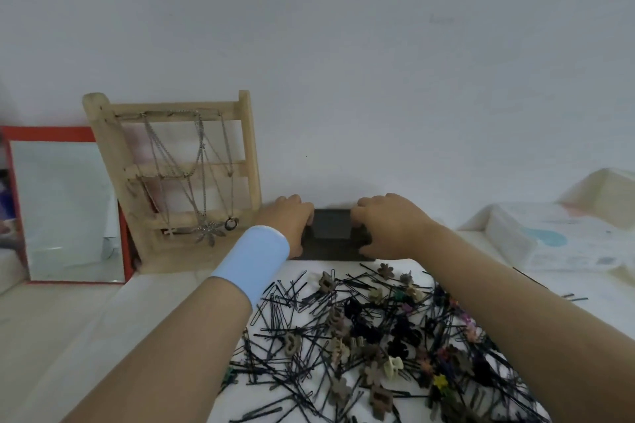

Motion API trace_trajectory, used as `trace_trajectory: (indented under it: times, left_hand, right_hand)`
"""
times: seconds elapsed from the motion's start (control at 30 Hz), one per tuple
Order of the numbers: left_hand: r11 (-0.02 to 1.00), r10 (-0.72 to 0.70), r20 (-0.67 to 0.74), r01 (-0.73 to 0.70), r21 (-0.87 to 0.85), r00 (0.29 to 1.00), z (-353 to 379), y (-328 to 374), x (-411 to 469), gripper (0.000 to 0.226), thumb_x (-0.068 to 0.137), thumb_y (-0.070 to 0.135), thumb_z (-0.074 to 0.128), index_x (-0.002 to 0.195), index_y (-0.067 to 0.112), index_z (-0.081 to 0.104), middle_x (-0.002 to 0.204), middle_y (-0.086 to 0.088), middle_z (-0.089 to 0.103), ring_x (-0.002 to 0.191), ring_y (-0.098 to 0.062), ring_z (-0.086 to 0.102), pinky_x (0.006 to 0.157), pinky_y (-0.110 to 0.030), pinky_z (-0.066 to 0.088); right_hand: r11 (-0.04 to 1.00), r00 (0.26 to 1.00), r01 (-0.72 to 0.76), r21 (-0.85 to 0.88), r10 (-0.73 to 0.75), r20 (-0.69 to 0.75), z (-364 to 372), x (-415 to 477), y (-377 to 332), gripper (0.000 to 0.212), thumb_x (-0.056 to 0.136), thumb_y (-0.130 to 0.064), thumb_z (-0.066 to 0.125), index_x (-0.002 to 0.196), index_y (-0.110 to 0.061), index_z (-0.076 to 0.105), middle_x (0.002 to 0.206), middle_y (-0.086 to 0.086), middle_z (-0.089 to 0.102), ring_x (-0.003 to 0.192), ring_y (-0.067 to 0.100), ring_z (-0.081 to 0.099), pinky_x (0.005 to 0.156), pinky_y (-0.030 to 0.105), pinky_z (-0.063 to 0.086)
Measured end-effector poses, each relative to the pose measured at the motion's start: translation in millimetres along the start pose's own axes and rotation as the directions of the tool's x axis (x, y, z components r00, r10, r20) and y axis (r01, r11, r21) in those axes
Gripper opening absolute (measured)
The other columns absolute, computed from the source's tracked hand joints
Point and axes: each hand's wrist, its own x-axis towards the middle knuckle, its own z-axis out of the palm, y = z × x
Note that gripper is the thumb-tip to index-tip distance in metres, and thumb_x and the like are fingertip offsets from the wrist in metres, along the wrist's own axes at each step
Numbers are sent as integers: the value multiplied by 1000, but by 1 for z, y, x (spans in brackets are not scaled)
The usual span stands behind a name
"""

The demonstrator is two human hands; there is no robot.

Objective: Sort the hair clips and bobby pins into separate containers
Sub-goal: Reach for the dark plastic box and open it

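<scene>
A heap of several black bobby pins (299,340) and small flower-shaped hair clips (338,319) in brown, beige, black and other colours lies on a white cloth in front of me. Beyond the heap, against the wall, stands a dark grey container (331,233). My left hand (292,216), with a light blue wristband, grips its left side. My right hand (388,220) grips its right side, fingers curled over the rim. The container's inside is mostly hidden by my hands.
A wooden rack (178,175) hung with necklaces leans on the wall at the left, beside a red-framed mirror (68,209). White boxes and packets (556,237) sit at the right. A few stray pins (574,297) lie right of my arm.
</scene>
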Motion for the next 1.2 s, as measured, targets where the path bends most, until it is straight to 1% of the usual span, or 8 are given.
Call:
trace_trajectory:
  times: [0.17, 0.27, 0.43, 0.67, 0.8, 0.9, 1.07, 1.2]
  left_hand:
    - [1000, -18, 15, 18, -6, 1000, -2, 7, -11, 33, 88, 6, 63, 121, 11, 66, 115, -8, 63, 99, -26, 62, 77, -30, 51]
    - [999, -1, 20, 0, 39, 1000, -3, 12, -16, 21, 87, 2, 61, 107, 7, 69, 97, -8, 61, 78, -23, 56, 64, -27, 42]
    - [998, 9, -52, -6, 67, 999, -5, 11, -24, 17, 86, 10, 59, 99, 11, 70, 94, -7, 66, 74, -22, 58, 54, -26, 39]
    - [989, 21, -198, -49, -141, 980, -1, -12, -25, 32, 97, 23, 55, 128, 23, 63, 125, -1, 62, 112, -25, 60, 88, -35, 51]
    - [963, -33, -488, -103, -250, 872, 7, -12, -22, 34, 91, 12, 65, 124, 19, 63, 123, 1, 56, 116, -22, 51, 98, -35, 44]
    - [964, 38, -669, -204, -172, 742, 12, -10, -20, 20, 82, 3, 69, 95, 18, 66, 97, 2, 57, 90, -21, 55, 76, -29, 45]
    - [958, 106, -245, -165, -233, 964, 14, 1, -20, 23, 99, 32, 51, 120, 31, 60, 107, 10, 63, 92, -15, 61, 78, -31, 52]
    - [945, -21, -185, -41, -326, 983, 16, 4, -20, 24, 103, 35, 43, 117, 33, 63, 114, 8, 69, 98, -18, 64, 81, -32, 52]
  right_hand:
    - [996, 1000, 9, -89, -8, 5, -2, 0, -18, 24, 81, -36, 65, 94, -17, 60, 84, -2, 52, 68, 20, 50, 60, 31, 41]
    - [996, 1000, -14, -87, 15, 11, -4, 2, -21, 19, 81, -32, 65, 89, -15, 63, 76, -1, 52, 65, 21, 52, 56, 29, 39]
    - [998, 998, -63, 19, 63, -17, -3, -3, -16, 15, 78, -27, 63, 86, -15, 57, 70, -3, 49, 67, 20, 52, 52, 27, 37]
    - [971, 979, -172, 165, 188, -84, -5, -12, -1, 33, 90, -41, 53, 117, -25, 62, 111, -4, 67, 99, 22, 63, 83, 35, 51]
    - [970, 895, -214, 113, 241, -374, 1, -5, -6, 27, 92, -29, 50, 114, -16, 59, 110, 3, 60, 93, 26, 59, 78, 39, 49]
    - [949, 817, -272, 157, 314, -483, 8, 2, -14, 9, 85, -9, 58, 94, -9, 56, 91, 9, 55, 71, 27, 53, 54, 36, 42]
    - [904, 830, -337, 261, 417, -370, 10, 5, -15, 13, 86, 2, 56, 85, -11, 53, 81, 8, 58, 56, 29, 47, 46, 30, 29]
    - [884, 829, -269, 382, 414, -375, 12, 5, -22, 9, 90, -1, 53, 92, -10, 53, 92, 10, 58, 72, 34, 57, 56, 35, 36]
